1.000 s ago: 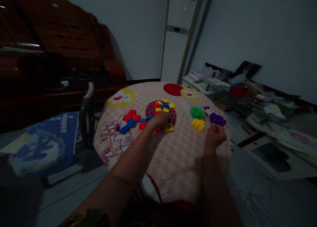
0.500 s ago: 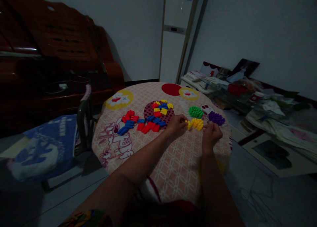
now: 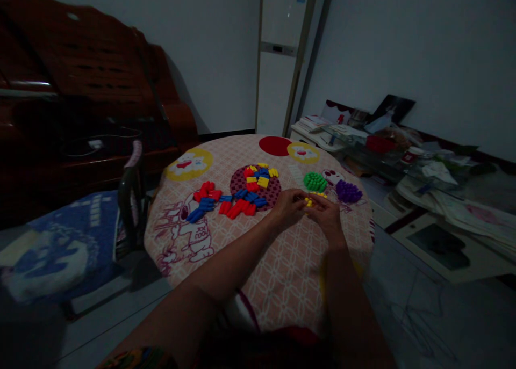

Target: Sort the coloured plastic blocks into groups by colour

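My left hand (image 3: 288, 208) is closed in a pinch on a small yellow toy building block (image 3: 308, 202) above the right half of the round table. From the other side my right hand (image 3: 327, 216) meets it, with bent fingers closed at the same block; the fingers partly hide it. Just behind the fingers shows a knobbly yellow cluster (image 3: 321, 195), mostly covered. Beyond lie a green bumpy cluster (image 3: 315, 182) and, to the right, a purple one (image 3: 349, 192). Left of my hands are red blocks (image 3: 242, 208), blue blocks (image 3: 200, 210) and a yellow, red and blue group (image 3: 262, 175).
A patterned cloth (image 3: 278, 272) covers the round table. At left stands a chair (image 3: 131, 197) with a blue cloth, before a wooden bench (image 3: 88, 84). A cluttered glass-topped cabinet (image 3: 387, 143) runs along the right wall; a tall white unit (image 3: 276, 84) stands behind.
My left hand has moved right from the block group with a yellow block. My right hand has come left from near the purple cluster, and both now meet. The view has shifted slightly.
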`<act>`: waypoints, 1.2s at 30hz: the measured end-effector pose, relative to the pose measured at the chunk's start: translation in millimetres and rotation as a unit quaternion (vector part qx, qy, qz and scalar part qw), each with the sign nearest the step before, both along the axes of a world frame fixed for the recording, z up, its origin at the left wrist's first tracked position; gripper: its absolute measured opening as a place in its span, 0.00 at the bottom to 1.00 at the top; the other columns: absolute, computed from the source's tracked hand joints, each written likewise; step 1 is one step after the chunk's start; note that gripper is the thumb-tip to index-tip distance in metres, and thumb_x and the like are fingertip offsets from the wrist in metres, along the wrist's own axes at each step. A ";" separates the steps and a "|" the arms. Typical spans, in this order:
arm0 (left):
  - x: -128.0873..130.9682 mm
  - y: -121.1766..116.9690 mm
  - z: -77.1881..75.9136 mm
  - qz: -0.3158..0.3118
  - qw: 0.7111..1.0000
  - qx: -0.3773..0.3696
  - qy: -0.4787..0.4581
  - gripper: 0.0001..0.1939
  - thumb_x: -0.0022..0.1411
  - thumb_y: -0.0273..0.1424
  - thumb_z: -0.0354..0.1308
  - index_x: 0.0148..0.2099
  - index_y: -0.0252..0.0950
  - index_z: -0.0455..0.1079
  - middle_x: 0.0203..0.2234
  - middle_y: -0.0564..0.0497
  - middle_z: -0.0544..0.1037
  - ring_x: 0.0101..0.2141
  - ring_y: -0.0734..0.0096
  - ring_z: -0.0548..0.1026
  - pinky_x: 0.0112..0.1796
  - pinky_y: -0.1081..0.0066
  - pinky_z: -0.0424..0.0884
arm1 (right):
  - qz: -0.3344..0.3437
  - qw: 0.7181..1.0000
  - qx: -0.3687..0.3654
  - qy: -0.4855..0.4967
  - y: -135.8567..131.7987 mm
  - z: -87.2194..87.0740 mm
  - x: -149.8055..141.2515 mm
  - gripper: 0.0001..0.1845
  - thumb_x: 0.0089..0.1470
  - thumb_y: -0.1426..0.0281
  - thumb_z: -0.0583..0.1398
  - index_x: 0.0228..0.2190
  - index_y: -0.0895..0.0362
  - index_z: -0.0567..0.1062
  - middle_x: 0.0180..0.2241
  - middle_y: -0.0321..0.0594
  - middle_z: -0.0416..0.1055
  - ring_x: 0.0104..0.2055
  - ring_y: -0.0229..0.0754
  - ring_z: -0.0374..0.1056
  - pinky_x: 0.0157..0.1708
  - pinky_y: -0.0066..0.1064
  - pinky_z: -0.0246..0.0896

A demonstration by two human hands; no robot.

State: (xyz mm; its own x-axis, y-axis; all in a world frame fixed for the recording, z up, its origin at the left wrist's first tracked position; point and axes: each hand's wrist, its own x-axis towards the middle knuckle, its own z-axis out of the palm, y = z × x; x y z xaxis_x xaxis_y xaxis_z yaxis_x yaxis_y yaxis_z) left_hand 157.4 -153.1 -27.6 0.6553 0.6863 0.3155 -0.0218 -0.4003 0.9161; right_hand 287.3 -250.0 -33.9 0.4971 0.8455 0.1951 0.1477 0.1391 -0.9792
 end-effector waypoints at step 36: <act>2.9 1.4 -7.7 -0.020 0.998 -0.054 -0.034 0.22 0.53 0.20 0.52 0.50 0.32 0.75 0.47 0.42 0.80 0.42 0.67 0.78 0.45 0.68 0.74 | -0.248 0.909 -0.046 -0.332 -13.2 -22.8 32.4 0.26 0.46 0.50 0.64 0.38 0.59 0.79 0.36 0.49 0.78 0.36 0.49 0.71 0.40 0.39 0.65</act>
